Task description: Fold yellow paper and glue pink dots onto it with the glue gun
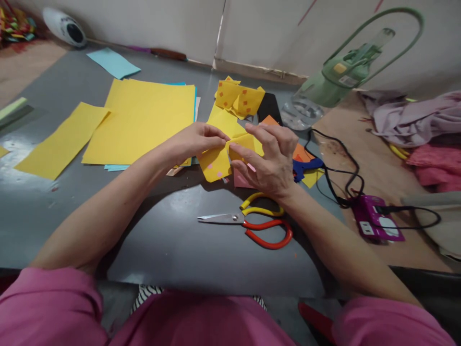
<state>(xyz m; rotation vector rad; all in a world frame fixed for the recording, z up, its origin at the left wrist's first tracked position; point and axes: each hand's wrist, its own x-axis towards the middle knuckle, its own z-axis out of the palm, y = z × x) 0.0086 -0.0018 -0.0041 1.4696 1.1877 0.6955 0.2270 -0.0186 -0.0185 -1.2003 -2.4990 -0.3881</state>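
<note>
A yellow folded paper piece (216, 166) with pink dots lies in the middle of the grey table, under both hands. My left hand (201, 139) pinches its upper edge between thumb and fingertips. From the right, my right hand (270, 154) rests its fingers on a folded yellow flap, the fingers partly spread. Just behind stands another yellow folded piece (243, 101) with orange dots. Scissors (236, 218) with one yellow and one red handle lie in front of the hands, blades pointing left. Pink and orange paper shows partly beneath my right hand.
Large yellow sheets (144, 120) lie left of the hands, with a yellow strip (61, 139) farther left and a blue sheet (113, 62) behind. At the right are a green-topped bottle (334, 77), a blue tool (306, 168), black cables and a purple power socket (376, 218).
</note>
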